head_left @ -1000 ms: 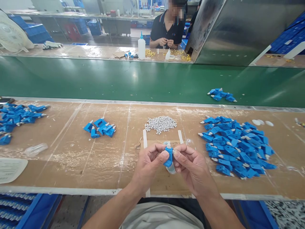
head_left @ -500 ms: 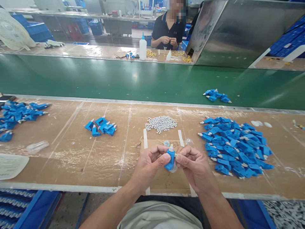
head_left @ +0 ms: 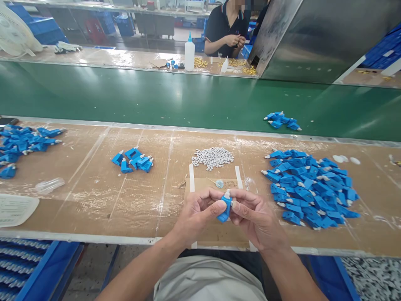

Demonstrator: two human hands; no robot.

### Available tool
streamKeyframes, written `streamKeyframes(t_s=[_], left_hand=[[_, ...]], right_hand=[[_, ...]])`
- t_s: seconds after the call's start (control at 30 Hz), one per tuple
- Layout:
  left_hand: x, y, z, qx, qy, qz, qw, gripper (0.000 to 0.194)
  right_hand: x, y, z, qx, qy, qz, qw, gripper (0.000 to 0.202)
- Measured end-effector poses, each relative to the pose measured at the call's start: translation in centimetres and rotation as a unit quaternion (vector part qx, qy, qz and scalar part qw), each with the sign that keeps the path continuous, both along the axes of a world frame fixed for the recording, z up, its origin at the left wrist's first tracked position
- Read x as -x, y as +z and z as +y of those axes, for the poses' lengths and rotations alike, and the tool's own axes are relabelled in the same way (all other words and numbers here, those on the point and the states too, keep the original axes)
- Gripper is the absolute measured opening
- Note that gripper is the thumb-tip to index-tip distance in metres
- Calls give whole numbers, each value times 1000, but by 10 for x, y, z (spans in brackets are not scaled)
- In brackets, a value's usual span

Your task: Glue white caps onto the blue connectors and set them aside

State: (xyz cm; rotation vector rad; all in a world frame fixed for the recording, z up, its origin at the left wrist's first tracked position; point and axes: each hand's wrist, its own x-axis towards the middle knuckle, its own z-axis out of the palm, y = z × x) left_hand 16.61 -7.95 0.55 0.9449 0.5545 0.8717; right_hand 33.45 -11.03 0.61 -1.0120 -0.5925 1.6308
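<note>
My left hand (head_left: pixel 200 211) is closed around a small blue plastic part (head_left: pixel 224 211), its thumb across the front. A pale tip (head_left: pixel 227 193) sticks up from the top of that part. My right hand (head_left: pixel 255 213) is closed too, thumb and index finger pinched against the part's right side. A small grey-white piece (head_left: pixel 232 203) just shows at the right thumb tip; the fingers hide most of it. Beyond both hands lies a pile of small grey-white pieces (head_left: pixel 213 157). A large heap of similar blue parts (head_left: pixel 310 188) rests to the right.
Smaller blue groups lie left of centre (head_left: pixel 133 160) and at the far left (head_left: pixel 23 144). More blue parts (head_left: pixel 282 120) sit on the green belt (head_left: pixel 150 98). A clear plastic tube (head_left: pixel 50 185) lies left. Across the belt are a white bottle (head_left: pixel 189 54) and a co-worker (head_left: pixel 225 31).
My view has tilted slightly down. My right index finger has come up beside the pale tip, and the right hand is closer against the blue part. The left hand keeps its hold.
</note>
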Motion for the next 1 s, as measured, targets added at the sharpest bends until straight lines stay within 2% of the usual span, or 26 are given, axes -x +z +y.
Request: streamKeyframes(t_s=[0.23, 0.3, 0.37, 0.5, 0.6, 0.73, 1.0], left_hand=[[4, 3, 2, -19, 8, 31, 999, 24], [3, 2, 2, 16, -3, 6, 1000, 23], [4, 1, 2, 94, -16, -39, 995, 23], [7, 1, 0, 269, -65, -165, 947, 27], [11, 5, -4, 334, -108, -253, 901, 30], [10, 14, -11, 362, -108, -287, 880, 24], [5, 19, -19, 373, -109, -305, 869, 23]], right_hand=[[3, -5, -2, 9, -6, 6, 1000, 27], [5, -3, -1, 5, -11, 3, 1000, 29], [6, 3, -2, 2, -14, -2, 1000, 33], [0, 22, -8, -8, -20, -2, 1000, 32], [-4, 35, -16, -1, -29, -15, 999, 27], [-2, 40, -24, 8, -24, -37, 999, 25], [-1, 29, -23, 7, -31, -43, 999, 27]])
